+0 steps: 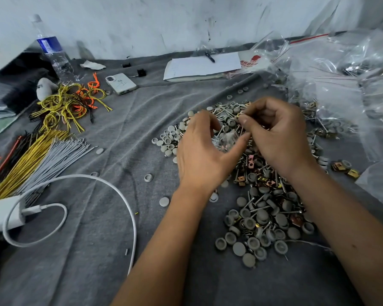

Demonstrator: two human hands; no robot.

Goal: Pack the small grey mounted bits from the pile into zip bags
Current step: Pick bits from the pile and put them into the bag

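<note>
1. The left hand hovers over the left edge of the pile, palm down, fingers curled loosely and thumb stretched right. It appears to steady a small clear zip bag between thumb and fingers, but whether it truly grips the film I cannot tell.
2. That bag lies directly between the two hands, touching or nearly touching the left thumb. Its mouth seems to face up and to the right, toward the other hand, though the film is too clear to be sure.
3. The right hand sits just right of the bag and slightly above it, fingers curled, thumb and forefinger pinching a small metal piece at the fingertips. What exactly the piece is stays too small to read.
4. The grey mounted bits lie heaped on the grey cloth beneath and nearer than both hands, their thin shanks pointing every way.
5. My judgement: the coming drop turns on the short path down and left from the right fingertips into the bag, with the right hand the nearer to fresh bits.
</note>
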